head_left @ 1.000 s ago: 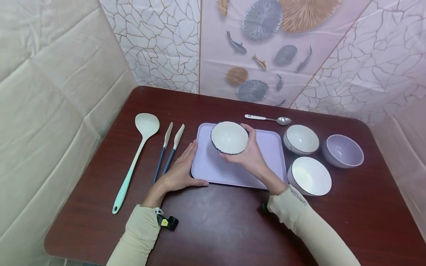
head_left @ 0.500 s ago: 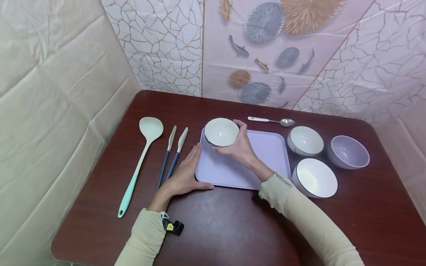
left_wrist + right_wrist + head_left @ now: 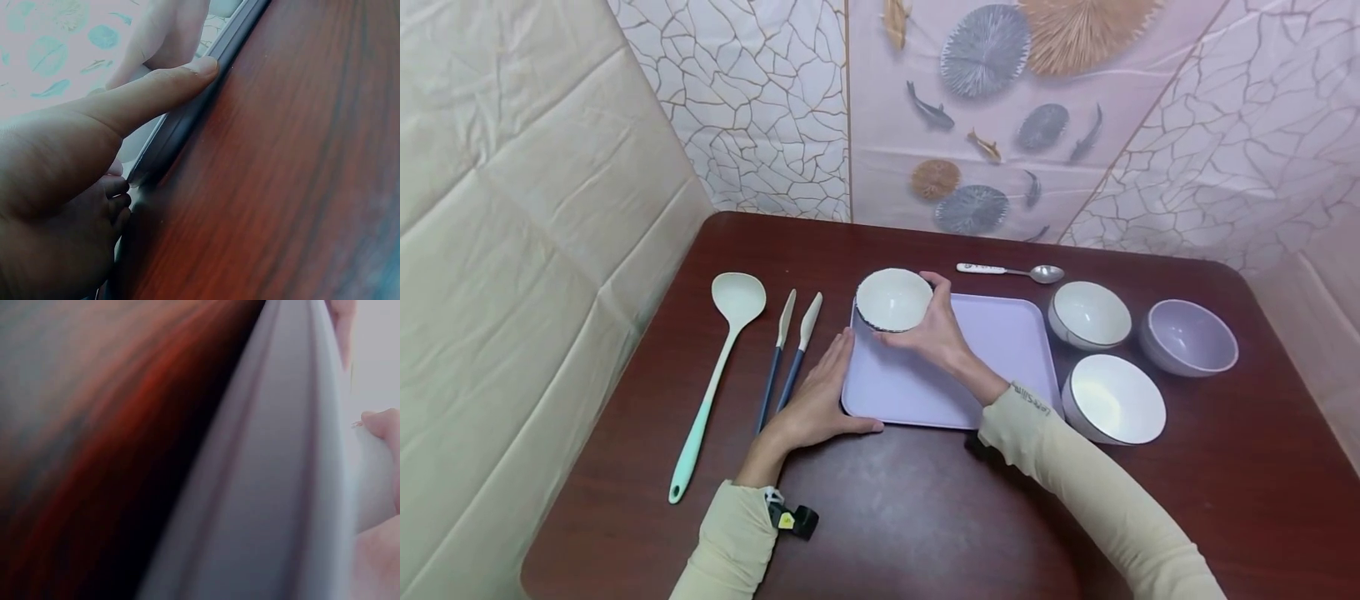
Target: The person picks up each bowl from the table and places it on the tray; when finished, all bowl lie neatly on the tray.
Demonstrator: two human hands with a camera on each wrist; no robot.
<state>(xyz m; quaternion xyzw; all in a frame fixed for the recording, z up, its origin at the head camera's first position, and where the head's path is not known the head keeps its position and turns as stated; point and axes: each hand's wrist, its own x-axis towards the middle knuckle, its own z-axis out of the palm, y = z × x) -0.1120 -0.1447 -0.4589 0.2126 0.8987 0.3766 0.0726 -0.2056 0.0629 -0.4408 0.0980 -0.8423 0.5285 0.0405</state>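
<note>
In the head view my right hand (image 3: 936, 333) grips a white bowl (image 3: 893, 298) with a dark rim by its right side, thumb toward the front and fingers toward the back. The bowl is upright over the back left corner of a lilac tray (image 3: 917, 392). My left hand (image 3: 816, 400) lies spread along the tray's left edge, its thumb reaching along the front edge. In the left wrist view the left thumb (image 3: 169, 87) rests along the tray's side. The right wrist view shows the tray's side wall (image 3: 262, 475) up close, and part of the bowl (image 3: 372, 481).
Left of the tray lie two blue-handled knives (image 3: 802, 342) and a ladle (image 3: 718, 367) with a mint handle. A spoon (image 3: 1011, 271) lies behind the tray. To the right stand two white bowls (image 3: 1088, 315) and a lilac bowl (image 3: 1189, 337), one white bowl close beside the tray.
My right hand has carried the white bowl leftward over the tray to its back left corner. My left hand has stayed at the tray's left edge. The view has shifted slightly.
</note>
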